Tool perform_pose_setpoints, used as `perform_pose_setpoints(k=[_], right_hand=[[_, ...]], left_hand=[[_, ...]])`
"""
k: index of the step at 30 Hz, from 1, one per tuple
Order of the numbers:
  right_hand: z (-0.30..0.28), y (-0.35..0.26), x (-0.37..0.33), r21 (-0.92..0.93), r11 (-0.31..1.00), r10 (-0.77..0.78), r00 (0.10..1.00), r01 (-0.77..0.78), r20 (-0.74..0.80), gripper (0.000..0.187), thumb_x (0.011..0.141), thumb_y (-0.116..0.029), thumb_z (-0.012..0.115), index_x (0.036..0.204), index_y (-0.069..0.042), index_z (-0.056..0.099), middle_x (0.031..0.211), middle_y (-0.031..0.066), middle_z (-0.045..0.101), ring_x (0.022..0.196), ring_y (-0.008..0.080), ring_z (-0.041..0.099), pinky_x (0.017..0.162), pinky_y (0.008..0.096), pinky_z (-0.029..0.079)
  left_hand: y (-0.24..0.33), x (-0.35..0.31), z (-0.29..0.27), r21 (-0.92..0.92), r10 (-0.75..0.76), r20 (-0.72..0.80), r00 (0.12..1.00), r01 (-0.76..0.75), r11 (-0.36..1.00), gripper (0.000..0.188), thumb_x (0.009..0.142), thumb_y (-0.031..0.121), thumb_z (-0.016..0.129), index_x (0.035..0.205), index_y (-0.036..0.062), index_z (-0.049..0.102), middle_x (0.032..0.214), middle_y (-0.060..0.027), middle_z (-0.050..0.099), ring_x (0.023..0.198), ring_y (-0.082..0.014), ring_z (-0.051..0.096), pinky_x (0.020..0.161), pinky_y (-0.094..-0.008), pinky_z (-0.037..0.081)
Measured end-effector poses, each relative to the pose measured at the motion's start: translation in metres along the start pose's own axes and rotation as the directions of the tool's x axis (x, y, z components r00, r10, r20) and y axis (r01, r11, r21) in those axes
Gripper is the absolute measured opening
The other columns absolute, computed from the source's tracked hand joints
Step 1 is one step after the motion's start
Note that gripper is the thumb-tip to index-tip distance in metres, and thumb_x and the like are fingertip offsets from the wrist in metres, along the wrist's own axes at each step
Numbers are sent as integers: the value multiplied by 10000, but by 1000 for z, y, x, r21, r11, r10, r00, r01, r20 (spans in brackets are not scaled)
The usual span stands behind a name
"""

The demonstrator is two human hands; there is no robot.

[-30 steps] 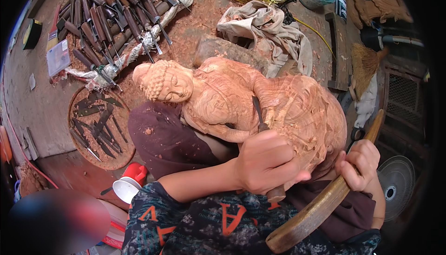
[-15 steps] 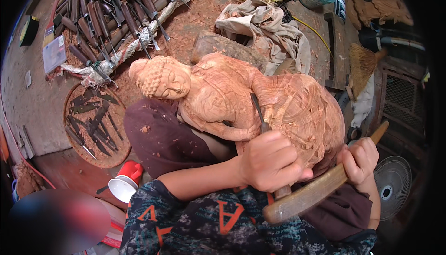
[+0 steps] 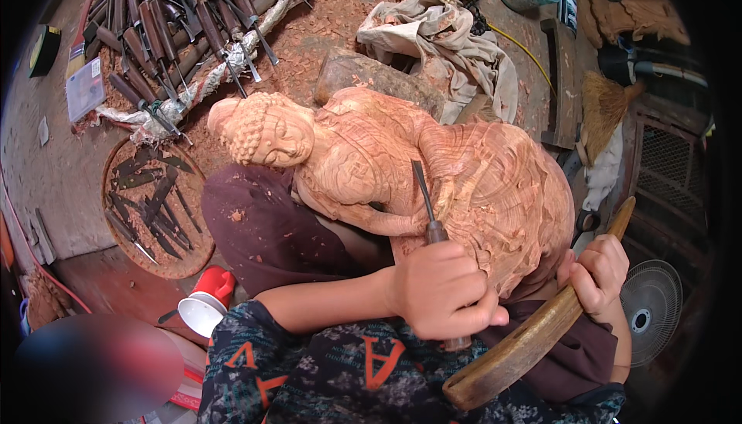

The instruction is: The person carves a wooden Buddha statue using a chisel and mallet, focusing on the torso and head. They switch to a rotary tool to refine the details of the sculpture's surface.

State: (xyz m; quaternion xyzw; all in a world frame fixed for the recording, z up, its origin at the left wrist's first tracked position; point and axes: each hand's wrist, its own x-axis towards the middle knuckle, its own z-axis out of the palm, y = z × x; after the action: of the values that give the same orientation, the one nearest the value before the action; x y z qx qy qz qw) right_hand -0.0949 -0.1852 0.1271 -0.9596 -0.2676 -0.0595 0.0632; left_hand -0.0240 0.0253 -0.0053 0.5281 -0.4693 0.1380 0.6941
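Observation:
Across my lap lies a reddish carved wooden statue point(image 3: 371, 142) of a seated figure, its curled-hair head toward the left and its folded-robe base toward the right. My left hand point(image 3: 450, 291) is closed round the wooden handle of a chisel point(image 3: 437, 232). The blade points away from me over the statue's waist; whether its tip touches the wood I cannot tell. The handle's butt shows below my fist. In my right hand point(image 3: 597, 271) is a long, slightly curved wooden mallet point(image 3: 522, 344); its thick end hangs low, apart from the chisel's butt.
Many chisels point(image 3: 158, 34) lie on a sack at the far left. A round tray point(image 3: 202, 258) of dark blades sits nearer, beside a red-and-white cup point(image 3: 210, 300). Behind the statue are a log point(image 3: 340, 78) and a crumpled cloth point(image 3: 464, 53). A fan point(image 3: 651, 312) and broom point(image 3: 607, 111) stand right.
My left hand has drawn slightly toward me with the chisel, whose blade shows more fully. The mallet's thick end has swung down, away from the chisel's butt.

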Motion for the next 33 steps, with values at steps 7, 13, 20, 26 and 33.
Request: perform_pose_setpoints(k=[7, 13, 20, 26, 33], right_hand=[[-1, -1, 3, 30, 999, -45, 999, 45, 4, 404, 625, 139, 657, 932, -88, 525, 649, 37, 454, 502, 176, 452, 418, 301, 341], [-8, -6, 9, -47, 998, -37, 988, 44, 150, 379, 578, 146, 664, 869, -70, 553, 648, 41, 457, 514, 188, 457, 425, 305, 344], [-8, -6, 10, -110, 994, 21, 981, 0, 191, 397, 630, 125, 662, 951, -60, 519, 665, 53, 473, 505, 198, 458, 420, 307, 346], [-3, -7, 11, -21, 1000, 0, 1000, 0, 27, 342, 676, 108, 648, 934, -68, 507, 679, 56, 476, 512, 199, 475, 430, 322, 385], [-6, -7, 16, -1, 999, -48, 999, 48, 21, 369, 653, 120, 659, 930, -79, 519, 679, 55, 473, 516, 194, 473, 433, 325, 390]], left_hand=[[-8, 0, 0, -55, -35, -10, 999, 34, 998, 282, 738, 221, 752, 758, -1, 579, 603, -10, 413, 479, -147, 383, 438, -268, 263], [-12, -2, -1, -72, 5, -40, 999, -8, 997, 278, 721, 196, 750, 727, -3, 555, 604, -22, 434, 477, -144, 389, 431, -270, 254], [-25, -10, -17, -33, 141, 55, 988, -139, 990, 280, 751, 209, 741, 696, 27, 535, 572, 12, 363, 470, -127, 376, 434, -261, 266], [-11, 2, -14, -110, 18, -59, 998, -24, 994, 262, 767, 199, 736, 734, 1, 568, 588, 2, 363, 485, -134, 380, 437, -277, 274], [-13, 4, -7, -94, -13, -45, 999, 9, 996, 267, 705, 191, 756, 709, 0, 570, 587, -8, 382, 483, -143, 402, 435, -284, 275]])
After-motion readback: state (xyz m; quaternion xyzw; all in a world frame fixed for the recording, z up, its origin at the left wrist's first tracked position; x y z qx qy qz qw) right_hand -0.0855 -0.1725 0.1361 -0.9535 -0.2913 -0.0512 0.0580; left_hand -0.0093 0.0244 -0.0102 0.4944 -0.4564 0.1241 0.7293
